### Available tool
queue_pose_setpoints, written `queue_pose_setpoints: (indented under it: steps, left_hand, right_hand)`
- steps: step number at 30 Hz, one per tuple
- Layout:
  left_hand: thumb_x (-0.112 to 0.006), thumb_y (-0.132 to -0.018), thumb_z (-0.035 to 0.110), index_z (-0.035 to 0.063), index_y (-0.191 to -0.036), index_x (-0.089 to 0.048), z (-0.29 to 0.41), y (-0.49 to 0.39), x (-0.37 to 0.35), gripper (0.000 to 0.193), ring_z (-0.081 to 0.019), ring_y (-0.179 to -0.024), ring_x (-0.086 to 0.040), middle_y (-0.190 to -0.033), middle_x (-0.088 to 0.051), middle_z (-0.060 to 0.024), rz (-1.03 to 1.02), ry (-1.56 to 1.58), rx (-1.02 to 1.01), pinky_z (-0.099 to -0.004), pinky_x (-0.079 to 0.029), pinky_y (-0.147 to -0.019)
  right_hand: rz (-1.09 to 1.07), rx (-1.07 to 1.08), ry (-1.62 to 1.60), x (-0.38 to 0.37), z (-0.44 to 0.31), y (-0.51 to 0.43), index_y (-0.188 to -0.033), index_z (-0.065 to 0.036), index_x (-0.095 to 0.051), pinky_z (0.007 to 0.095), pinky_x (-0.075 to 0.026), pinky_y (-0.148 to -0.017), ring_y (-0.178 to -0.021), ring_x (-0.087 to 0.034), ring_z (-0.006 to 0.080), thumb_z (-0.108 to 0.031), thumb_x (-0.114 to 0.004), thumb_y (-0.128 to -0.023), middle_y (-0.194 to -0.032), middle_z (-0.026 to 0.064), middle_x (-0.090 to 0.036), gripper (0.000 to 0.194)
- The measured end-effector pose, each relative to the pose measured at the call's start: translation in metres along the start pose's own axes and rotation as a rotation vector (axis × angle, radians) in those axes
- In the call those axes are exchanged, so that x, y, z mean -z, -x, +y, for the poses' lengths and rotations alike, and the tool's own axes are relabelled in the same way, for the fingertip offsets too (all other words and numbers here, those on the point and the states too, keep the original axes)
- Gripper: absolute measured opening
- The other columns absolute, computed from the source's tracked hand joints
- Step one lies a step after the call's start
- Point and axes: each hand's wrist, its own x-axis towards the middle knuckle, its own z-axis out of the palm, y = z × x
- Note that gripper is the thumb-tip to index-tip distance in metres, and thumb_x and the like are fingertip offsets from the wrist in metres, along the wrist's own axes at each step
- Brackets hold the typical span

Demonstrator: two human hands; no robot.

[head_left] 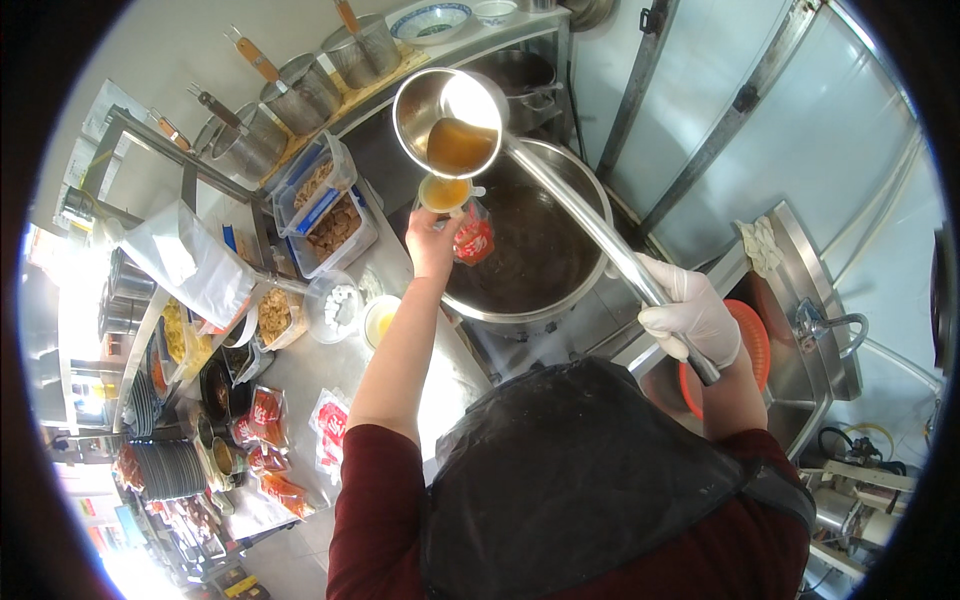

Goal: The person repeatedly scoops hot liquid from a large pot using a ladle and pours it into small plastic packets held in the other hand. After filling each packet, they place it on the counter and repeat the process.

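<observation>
My right hand (694,311), in a whitish glove, is closed around the long metal handle of a ladle (450,90). Brown liquid lies in the ladle's tilted bowl, whose lower rim is just over a funnel (445,193). Orange-brown liquid shows inside the funnel. My bare left hand (433,244) grips the funnel together with a clear plastic bag (474,236) printed in red. Both are over the left part of a large metal pot (606,202) of dark liquid. How the funnel sits in the bag is partly hidden by my fingers.
Lidded plastic boxes of brown food (334,229), a bowl of white pieces (334,306) and red-printed bags (330,424) are on the steel counter at left. Strainer baskets (300,94) line the back shelf. An orange basket (750,330) sits in the sink at right.
</observation>
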Motion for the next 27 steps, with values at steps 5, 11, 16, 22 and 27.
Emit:
queue_pose_setpoints:
  steps: [5, 11, 16, 22, 27]
  left_hand:
    - [-0.083, -0.078, 0.01, 0.0054, -0.101, -0.078, 0.0, 0.0, 0.0, 0.025, -0.0239, -0.093, -0.069, -0.097, -0.073, -0.0106, 0.0, -0.022, -0.011, -0.0357, -0.052, -0.087]
    - [-0.083, -0.078, 0.009, 0.005, -0.101, -0.078, -0.002, 0.0, -0.001, 0.023, -0.0227, -0.093, -0.068, -0.096, -0.073, -0.01, -0.003, -0.022, -0.032, -0.0347, -0.052, -0.087]
    - [-0.083, -0.078, 0.009, 0.0045, -0.101, -0.078, -0.006, 0.0, -0.003, 0.024, -0.0216, -0.092, -0.068, -0.095, -0.073, -0.0094, -0.006, 0.009, -0.025, -0.0335, -0.052, -0.087]
    - [-0.083, -0.077, 0.009, 0.0047, -0.101, -0.078, -0.003, 0.0, -0.002, 0.025, -0.0222, -0.093, -0.068, -0.095, -0.073, -0.0091, -0.015, -0.009, -0.005, -0.034, -0.052, -0.088]
    - [-0.084, -0.077, 0.01, 0.0056, -0.101, -0.078, 0.0, 0.0, -0.001, 0.025, -0.0231, -0.094, -0.068, -0.095, -0.074, -0.0094, -0.007, 0.004, 0.002, -0.0347, -0.052, -0.088]
  right_hand:
    - [-0.002, 0.017, -0.007, 0.001, 0.003, 0.0, -0.152, 0.002, -0.044, 0.0177, -0.037, -0.039, -0.045, -0.047, 0.0033, 0.001, -0.061, -0.086, -0.07, 0.0002, -0.055, 0.069]
    - [0.036, 0.024, -0.024, -0.004, -0.002, 0.002, -0.145, 0.008, -0.048, 0.0168, -0.037, -0.039, -0.042, -0.046, 0.0024, 0.006, -0.056, -0.081, -0.071, 0.0017, -0.058, 0.065]
    - [0.053, 0.034, -0.022, -0.008, -0.004, 0.003, -0.142, 0.01, -0.05, 0.0166, -0.037, -0.039, -0.041, -0.045, 0.0021, 0.008, -0.054, -0.079, -0.07, 0.002, -0.059, 0.064]
    - [0.058, 0.036, -0.019, -0.008, -0.003, 0.003, -0.143, 0.01, -0.05, 0.017, -0.036, -0.039, -0.042, -0.046, 0.0023, 0.008, -0.055, -0.079, -0.07, 0.0022, -0.059, 0.064]
    - [0.065, 0.021, -0.006, -0.008, -0.003, 0.003, -0.143, 0.01, -0.049, 0.017, -0.037, -0.039, -0.042, -0.046, 0.0024, 0.008, -0.055, -0.079, -0.07, 0.0024, -0.059, 0.064]
